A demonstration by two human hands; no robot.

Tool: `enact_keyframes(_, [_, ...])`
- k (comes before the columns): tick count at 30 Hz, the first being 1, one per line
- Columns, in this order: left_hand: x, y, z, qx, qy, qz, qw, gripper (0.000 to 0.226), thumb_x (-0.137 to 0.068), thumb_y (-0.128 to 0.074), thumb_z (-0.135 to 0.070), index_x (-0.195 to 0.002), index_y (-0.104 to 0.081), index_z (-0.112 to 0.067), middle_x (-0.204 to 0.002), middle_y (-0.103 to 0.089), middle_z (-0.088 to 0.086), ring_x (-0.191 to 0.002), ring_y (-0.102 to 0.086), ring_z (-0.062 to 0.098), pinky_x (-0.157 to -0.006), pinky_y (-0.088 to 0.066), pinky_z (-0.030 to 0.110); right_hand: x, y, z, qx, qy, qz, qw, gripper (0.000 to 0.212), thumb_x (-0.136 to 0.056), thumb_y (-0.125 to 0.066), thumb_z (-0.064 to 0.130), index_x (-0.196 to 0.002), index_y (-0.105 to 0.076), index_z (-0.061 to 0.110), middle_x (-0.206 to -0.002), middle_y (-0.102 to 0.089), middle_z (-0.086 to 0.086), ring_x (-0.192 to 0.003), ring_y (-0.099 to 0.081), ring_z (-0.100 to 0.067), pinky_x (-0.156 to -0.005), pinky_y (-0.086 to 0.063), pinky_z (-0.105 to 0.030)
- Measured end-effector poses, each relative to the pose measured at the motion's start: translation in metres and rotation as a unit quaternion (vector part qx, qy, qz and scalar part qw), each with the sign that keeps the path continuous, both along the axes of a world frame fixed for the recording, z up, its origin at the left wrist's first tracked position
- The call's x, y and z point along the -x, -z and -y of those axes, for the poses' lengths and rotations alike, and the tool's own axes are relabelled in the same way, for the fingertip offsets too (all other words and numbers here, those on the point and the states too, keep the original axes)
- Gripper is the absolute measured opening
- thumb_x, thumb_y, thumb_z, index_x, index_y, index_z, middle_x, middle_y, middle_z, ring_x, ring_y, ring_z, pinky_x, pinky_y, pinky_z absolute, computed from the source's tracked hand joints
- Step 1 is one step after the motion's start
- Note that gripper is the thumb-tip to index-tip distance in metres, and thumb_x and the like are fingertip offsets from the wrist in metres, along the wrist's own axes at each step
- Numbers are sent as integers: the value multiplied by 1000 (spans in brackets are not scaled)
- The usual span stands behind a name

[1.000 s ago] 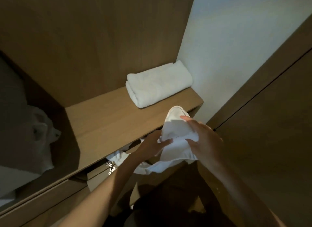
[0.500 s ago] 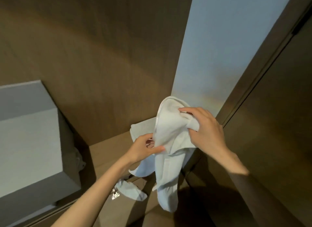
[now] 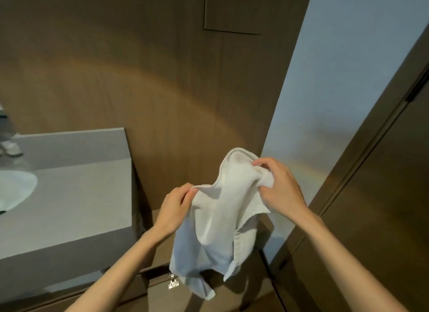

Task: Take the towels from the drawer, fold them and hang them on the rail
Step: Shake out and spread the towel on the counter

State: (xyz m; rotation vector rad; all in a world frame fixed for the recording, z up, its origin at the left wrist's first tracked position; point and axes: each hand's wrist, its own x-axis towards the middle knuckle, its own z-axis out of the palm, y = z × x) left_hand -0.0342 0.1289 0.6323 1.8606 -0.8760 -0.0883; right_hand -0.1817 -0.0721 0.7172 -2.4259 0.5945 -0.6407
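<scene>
A white towel (image 3: 218, 223) hangs crumpled in the air between my hands, its lower end trailing down toward the bottom of the view. My left hand (image 3: 174, 209) pinches the towel's upper left edge. My right hand (image 3: 278, 188) grips a bunched part at its upper right. Below the towel, part of the open drawer front with a metal hinge (image 3: 173, 284) shows. No rail is in view.
A grey vanity counter (image 3: 69, 207) with a white basin (image 3: 14, 188) fills the left. A wood-panelled wall (image 3: 162, 91) stands behind, a pale wall strip (image 3: 336, 91) to its right, and a dark wooden door (image 3: 383, 207) at far right.
Both hands have lifted the towel up out of the drawer and spread apart. The view has tilted up, so the shelf with the folded towel is out of sight and the counter appears.
</scene>
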Motion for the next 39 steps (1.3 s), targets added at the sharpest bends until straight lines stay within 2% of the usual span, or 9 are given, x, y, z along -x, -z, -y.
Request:
enact_keyframes(4, [-12,-26,-44,12,-28,73,997,28,-102,-40,-33,-76,-51,-34,-73,-55,-15,-72,-51,13,-66,-42,27,-17,3,-39,6,-64,-165,984,74,-78,-63,12,-132,-26,47,-127,-39,8,-122,-37,-23,-100,-41,-48])
enact_keyframes(8, [-25,-56,-104,-7,-29,171,985,30,-102,-36,-39,-72,-40,-37,-66,-47,-16,-67,-43,11,-62,-34,31,-45,-1,-103,30,-156,-120,980,83,-81,-67,31,-142,-16,55,-150,-23,7,-136,-18,-21,-113,-25,-44])
enact_keyframes(12, [-43,-76,-168,-75,-2,295,952,34,-100,-29,-45,-84,-55,-30,-72,-55,-14,-71,-36,9,-69,-28,30,-90,4,-177,99,-219,-130,962,56,-88,-64,46,-138,-39,48,-158,-20,11,-144,-11,-14,-117,-6,-53])
enact_keyframes(15, [-58,-80,-215,-80,13,311,947,30,-101,-32,-40,-88,-58,-31,-76,-60,-11,-73,-37,9,-73,-29,28,-115,13,-223,74,-226,-146,960,7,-94,-55,37,-98,-60,41,-114,-66,11,-113,-56,-18,-107,-33,-54])
enact_keyframes(17, [-72,-80,-246,-62,5,278,959,25,-103,-38,-33,-82,-52,-35,-73,-54,-15,-71,-41,6,-83,-34,28,-125,18,-246,50,-207,-122,969,10,-93,-52,32,-91,-57,41,-93,-68,10,-91,-63,-22,-84,-49,-47])
enact_keyframes(21, [-96,-87,-296,-65,-14,233,970,26,-100,-43,-33,-75,-41,-38,-68,-50,-24,-67,-48,-9,-67,-35,11,-152,17,-280,75,-174,-89,978,21,-94,-49,19,-104,-59,35,-92,-68,4,-83,-61,-26,-70,-52,-43])
enact_keyframes(25, [-123,-86,-326,-95,-66,237,965,27,-100,-48,-34,-74,-42,-42,-65,-50,-24,-65,-49,-5,-58,-33,13,-186,16,-295,65,-147,-129,978,25,-95,-45,7,-105,-61,24,-83,-62,-2,-71,-58,-23,-54,-45,-33])
enact_keyframes(31, [-180,-82,-343,-142,-156,318,924,39,-97,-31,-54,-84,-57,-28,-79,-61,-13,-71,-58,11,-55,-48,35,-232,12,-294,65,-125,-141,980,27,-95,-42,8,-103,-62,24,-89,-65,-8,-79,-60,-32,-67,-52,-42])
enact_keyframes(39, [-303,-108,-326,-137,-282,270,910,31,-100,-45,-37,-87,-67,-21,-78,-66,-6,-73,-59,17,-54,-35,32,-336,-14,-278,84,-69,-62,992,19,-99,-42,19,-111,-57,23,-95,-64,-3,-83,-59,-29,-66,-44,-35])
